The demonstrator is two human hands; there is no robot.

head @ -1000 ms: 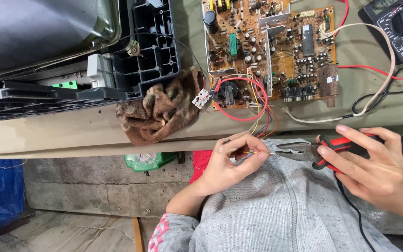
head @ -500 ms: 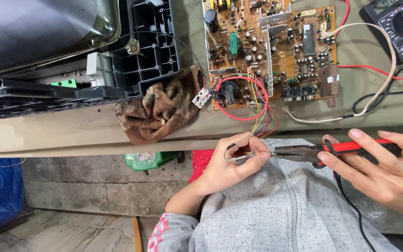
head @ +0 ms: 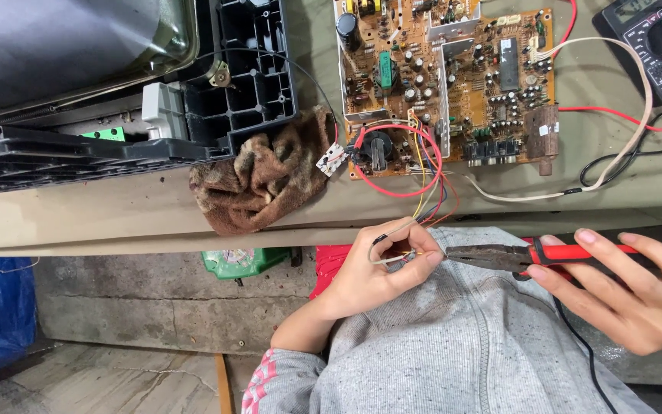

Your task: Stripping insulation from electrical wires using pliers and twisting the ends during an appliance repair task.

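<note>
1. my left hand (head: 369, 276) pinches thin wires (head: 423, 222) near the bench edge.
2. my right hand (head: 622, 295) grips red-handled pliers (head: 499, 257), tips almost touching them.
3. i judge the wires uncut, not yet freed from the circuit board (head: 453, 77).

The left hand (head: 373, 272) was curled with fingertips pinched together, while the right hand (head: 630, 295) lay palm-up, its fingers wrapped loosely closed.

An electronics repair workshop: a bare circuit board (head: 446, 84) lies near the workbench's (head: 116, 211) front edge, a multimeter (head: 657, 42) at its far right corner, an opened television casing (head: 116, 92) (screen down) toward the left, a stained rag (head: 262, 172) between.
</note>
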